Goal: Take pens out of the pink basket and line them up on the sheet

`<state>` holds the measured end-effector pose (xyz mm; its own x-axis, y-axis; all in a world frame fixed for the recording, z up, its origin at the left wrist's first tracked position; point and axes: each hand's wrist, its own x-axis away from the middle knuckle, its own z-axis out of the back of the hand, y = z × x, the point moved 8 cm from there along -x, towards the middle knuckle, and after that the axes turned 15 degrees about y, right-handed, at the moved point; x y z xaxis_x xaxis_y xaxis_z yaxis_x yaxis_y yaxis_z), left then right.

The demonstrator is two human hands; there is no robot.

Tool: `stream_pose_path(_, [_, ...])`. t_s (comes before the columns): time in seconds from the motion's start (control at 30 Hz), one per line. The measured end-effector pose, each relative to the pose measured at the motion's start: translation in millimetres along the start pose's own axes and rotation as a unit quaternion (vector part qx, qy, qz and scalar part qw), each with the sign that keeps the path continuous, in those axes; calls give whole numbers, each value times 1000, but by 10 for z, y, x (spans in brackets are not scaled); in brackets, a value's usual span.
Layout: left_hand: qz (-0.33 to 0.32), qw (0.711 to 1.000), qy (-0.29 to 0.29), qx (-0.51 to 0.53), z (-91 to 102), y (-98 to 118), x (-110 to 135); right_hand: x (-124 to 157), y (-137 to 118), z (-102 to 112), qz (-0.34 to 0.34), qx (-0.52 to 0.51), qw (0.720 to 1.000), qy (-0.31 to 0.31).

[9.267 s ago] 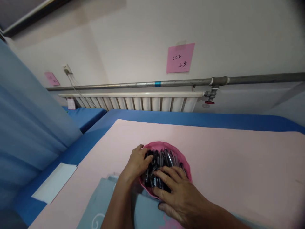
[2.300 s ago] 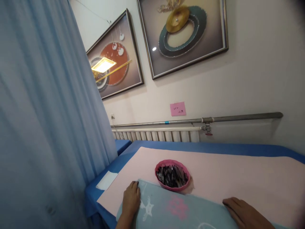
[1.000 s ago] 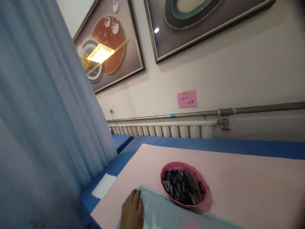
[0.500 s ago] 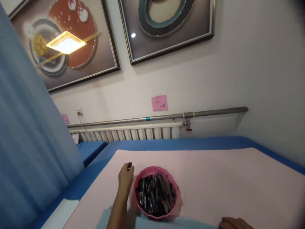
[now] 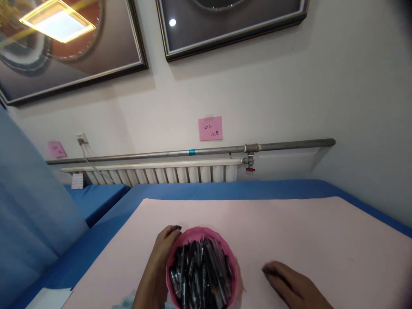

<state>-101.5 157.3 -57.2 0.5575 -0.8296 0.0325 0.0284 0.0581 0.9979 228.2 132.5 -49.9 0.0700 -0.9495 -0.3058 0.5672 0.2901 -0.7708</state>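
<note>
A round pink basket (image 5: 234,274) with a wavy rim stands in front of me, filled with many dark and clear pens (image 5: 196,274). At its left side, my left hand (image 5: 164,242) has its bent fingers against the outside of the rim, gripping it; part of the fingers is hidden. My right hand (image 5: 296,285) is to the right of the basket and apart from it. Its fingers point left, loosely stretched, with nothing seen in them; the fingertips are slightly blurred.
Beneath is a pink sheet (image 5: 283,231) on a blue padded bed (image 5: 257,189). A radiator (image 5: 193,174), pipe (image 5: 219,151) and valve (image 5: 250,163) run along the wall. A blue curtain (image 5: 28,214) hangs at left, with white paper (image 5: 48,298) near it.
My left hand has come to the basket's left rim, and the basket looks larger and lower in view. My right hand has risen into view from the bottom edge. The view has also shifted.
</note>
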Motion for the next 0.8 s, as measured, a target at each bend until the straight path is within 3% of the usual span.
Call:
stream_pose_path(0.13, [-1,1000,4,-21,22,-38,-45,-439,-342,-502,-34,-79,995,-41])
stream_pose_path(0.27, [2,998,22,-58,58,-40,-29,-584,-459,-783,22,-110,992,-60])
stream_pose_path(0.43, [-16,996,30,-83,52,0,-38,-484,-419,-769,34,-152,983,-98])
stream_pose_path(0.8, [-10,996,62,-67,60,49,62,-493,-433,-756,42,-137,987,-76])
